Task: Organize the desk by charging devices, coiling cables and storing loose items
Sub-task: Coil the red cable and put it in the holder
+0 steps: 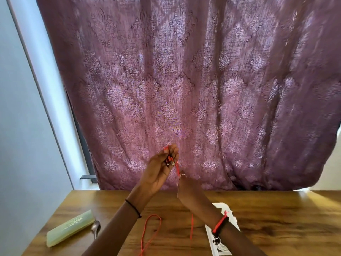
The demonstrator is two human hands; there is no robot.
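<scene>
Wooden tabletop (276, 228), seen from above the near edge. Lying on it: slack of a red cable (191, 228), one strand running roughly front to back and a loose loop to its left. A green case (70, 230) lies at far left with a spoon (96, 228) just beside it. A white plastic piece (224, 207) is partly under the right forearm; what it is cannot be told.

Above the tabletop, the left grip (162, 169) is raised, palm toward the camera, fingers curled round the cable's plugs (170, 161). The metal tips point down. From there the cable drops to the right grip (186, 187), which is blurred and shows its back. Whether it pinches the cable cannot be told.

Judgement: step in hand is coiling the cable, early, since most of the length is on the tabletop.

- Taut section between the grips: long axis near vertical, slightly tilted.
- To coil well: hold the plugs fixed in the left grip and feed even loops with the right.
- Let the slack untwist as it lifts, so no kink is set.
- Watch the loose loop for snagging on the white piece.

Behind: purple patterned curtain (184, 80), pale wall (22, 126) at left.
</scene>
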